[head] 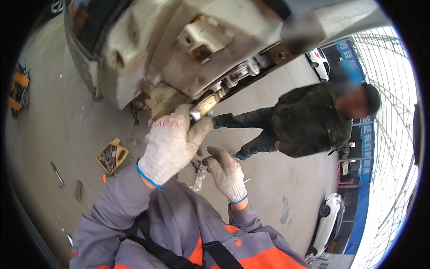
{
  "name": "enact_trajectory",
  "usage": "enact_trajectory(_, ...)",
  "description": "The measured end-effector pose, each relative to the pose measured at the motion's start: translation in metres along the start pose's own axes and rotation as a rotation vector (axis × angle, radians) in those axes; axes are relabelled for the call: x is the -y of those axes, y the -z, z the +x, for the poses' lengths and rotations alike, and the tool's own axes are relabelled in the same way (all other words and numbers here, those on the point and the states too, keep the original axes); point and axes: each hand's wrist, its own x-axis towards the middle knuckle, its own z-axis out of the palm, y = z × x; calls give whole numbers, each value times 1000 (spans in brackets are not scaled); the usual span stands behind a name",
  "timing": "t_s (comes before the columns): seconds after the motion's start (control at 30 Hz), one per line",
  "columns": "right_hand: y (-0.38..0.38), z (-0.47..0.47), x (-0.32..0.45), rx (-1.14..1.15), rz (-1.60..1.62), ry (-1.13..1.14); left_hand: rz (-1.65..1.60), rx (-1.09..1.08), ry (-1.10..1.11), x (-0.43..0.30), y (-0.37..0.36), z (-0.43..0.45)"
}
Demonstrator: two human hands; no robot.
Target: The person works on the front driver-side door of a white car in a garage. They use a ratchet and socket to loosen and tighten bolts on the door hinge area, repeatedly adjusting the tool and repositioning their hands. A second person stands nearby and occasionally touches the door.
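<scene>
My left hand [166,144], in a white knit work glove with a blue cuff, is closed around a yellowish metal tool or part [209,103] with a shiny rounded end. Its far end reaches to the lower edge of a stripped, rusty vehicle body [198,57]; whether it is fixed there I cannot tell. Metal linkage parts [243,71] show in the slot along that edge. My right hand [225,173], gloved the same way, hovers lower and to the right with fingers half curled and apart. Nothing shows in it.
A co-worker [312,121] stands beyond my hands, close to the vehicle. On the floor lie a cut-open yellow jug [125,155] of small metal parts, a wrench [57,174], a dark block [78,190] and crumpled clear plastic [199,181]. White cars [327,223] stand at right.
</scene>
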Motion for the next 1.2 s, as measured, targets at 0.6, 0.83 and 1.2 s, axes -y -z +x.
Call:
enact_trajectory(0.6, -3, -19, -23, -26, 364, 65, 117, -197, -97, 8, -10, -3)
enact_trajectory(0.83, -3, -20, -30, -150, 387, 20, -1072, 188, 458, -10, 4, -7)
enact_trajectory(1.2, 29, 25, 1, -63, 643, 35, -862, 211, 298, 3, -6, -1)
